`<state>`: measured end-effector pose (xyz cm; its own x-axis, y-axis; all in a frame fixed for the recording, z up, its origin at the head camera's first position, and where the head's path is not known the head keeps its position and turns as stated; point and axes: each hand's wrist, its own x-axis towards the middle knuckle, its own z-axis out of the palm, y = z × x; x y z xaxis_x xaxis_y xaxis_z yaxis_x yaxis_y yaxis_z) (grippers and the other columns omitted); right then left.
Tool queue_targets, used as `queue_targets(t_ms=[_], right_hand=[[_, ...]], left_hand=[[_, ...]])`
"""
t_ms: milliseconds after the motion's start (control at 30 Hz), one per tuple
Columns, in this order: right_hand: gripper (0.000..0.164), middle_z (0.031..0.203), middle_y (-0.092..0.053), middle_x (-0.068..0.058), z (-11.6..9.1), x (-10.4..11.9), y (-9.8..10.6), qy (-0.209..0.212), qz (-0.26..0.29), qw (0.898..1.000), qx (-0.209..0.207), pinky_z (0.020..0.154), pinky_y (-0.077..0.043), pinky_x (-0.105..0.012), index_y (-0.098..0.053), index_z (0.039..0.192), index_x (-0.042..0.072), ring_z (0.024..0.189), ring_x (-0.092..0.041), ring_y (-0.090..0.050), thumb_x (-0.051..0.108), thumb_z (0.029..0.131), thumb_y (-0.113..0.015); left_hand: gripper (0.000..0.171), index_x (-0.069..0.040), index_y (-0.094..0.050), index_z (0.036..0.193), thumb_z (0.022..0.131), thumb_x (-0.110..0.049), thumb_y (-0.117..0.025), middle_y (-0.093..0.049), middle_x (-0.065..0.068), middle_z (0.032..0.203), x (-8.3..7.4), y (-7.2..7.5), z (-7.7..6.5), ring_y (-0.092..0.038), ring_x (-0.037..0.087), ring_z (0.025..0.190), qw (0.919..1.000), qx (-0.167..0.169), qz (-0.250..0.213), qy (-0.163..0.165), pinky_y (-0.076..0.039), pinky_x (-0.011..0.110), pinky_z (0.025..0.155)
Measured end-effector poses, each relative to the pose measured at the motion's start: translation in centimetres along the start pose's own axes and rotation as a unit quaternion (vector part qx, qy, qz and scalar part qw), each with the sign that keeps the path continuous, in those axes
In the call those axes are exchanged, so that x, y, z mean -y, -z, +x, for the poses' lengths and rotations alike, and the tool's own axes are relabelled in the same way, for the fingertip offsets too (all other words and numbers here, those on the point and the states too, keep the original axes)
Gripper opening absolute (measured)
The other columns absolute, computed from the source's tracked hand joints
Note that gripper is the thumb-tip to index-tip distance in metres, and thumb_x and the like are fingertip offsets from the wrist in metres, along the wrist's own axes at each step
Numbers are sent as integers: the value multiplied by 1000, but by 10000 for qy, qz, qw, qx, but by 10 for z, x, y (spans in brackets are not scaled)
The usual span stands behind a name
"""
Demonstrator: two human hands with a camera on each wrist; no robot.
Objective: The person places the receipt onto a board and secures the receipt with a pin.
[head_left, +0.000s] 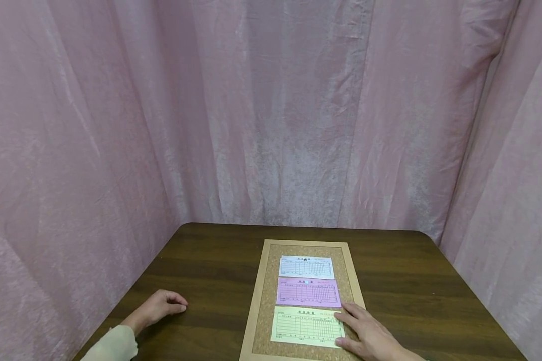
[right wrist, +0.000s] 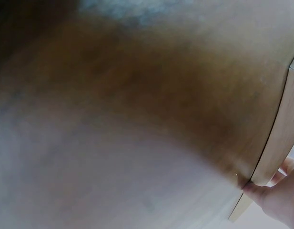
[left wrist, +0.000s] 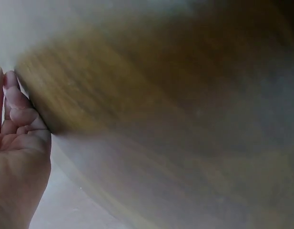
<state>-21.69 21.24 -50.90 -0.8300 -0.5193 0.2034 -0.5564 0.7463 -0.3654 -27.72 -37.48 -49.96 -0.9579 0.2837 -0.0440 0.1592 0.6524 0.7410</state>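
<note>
A cork board [head_left: 263,301] with a pale wooden frame lies flat on the table. Three printed form slips run down it: a pale blue slip [head_left: 306,267], a purple slip [head_left: 307,294] and a light green slip [head_left: 304,328]. My right hand [head_left: 368,333] lies over the board's right side, fingertips at the right edge of the green slip. In the right wrist view part of that hand [right wrist: 280,195] reaches across the wooden frame [right wrist: 280,129]. Well left of the board, my left hand [head_left: 160,307] rests by the tabletop, fingers loosely bent, holding nothing.
The dark brown wooden table [head_left: 208,265] extends on both sides of the board. Pink velvet curtains [head_left: 275,125] hang behind the table and along both sides. A small dark spot [head_left: 304,259] marks the top of the pale blue slip, a light one [head_left: 306,282] the purple slip.
</note>
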Motion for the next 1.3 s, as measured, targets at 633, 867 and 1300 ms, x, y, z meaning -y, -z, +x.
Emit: queue_targets(t_ms=[633, 867, 1300], right_hand=[[69, 146, -45, -17, 1, 2, 0, -65, 54, 10000, 32, 92, -46, -56, -60, 136, 10, 133, -40, -43, 62, 90, -60], [69, 146, -46, -18, 0, 1, 0, -37, 20, 10000, -2, 91, -47, -55, -60, 136, 10, 132, -40, -43, 62, 90, -60], [69, 146, -46, -18, 0, 0, -1, -51, 54, 10000, 27, 91, -47, -56, -60, 136, 10, 132, -41, -43, 62, 90, -60]], left_hand=[[34, 6, -66, 119, 92, -13, -71, -66, 9, 103, -22, -2, 18, -60, 20, 93, 9959, -484, -682, 351, -51, 33, 79], [29, 2, -69, 117, 93, -15, -70, -67, 16, 115, -27, -6, 21, -62, 22, 98, 9970, -468, -505, 366, -51, 36, 80], [23, 4, -71, 107, 90, -11, -73, -68, 5, 97, -45, -17, 36, -60, 18, 84, 9936, -810, -737, 265, -50, 35, 72]])
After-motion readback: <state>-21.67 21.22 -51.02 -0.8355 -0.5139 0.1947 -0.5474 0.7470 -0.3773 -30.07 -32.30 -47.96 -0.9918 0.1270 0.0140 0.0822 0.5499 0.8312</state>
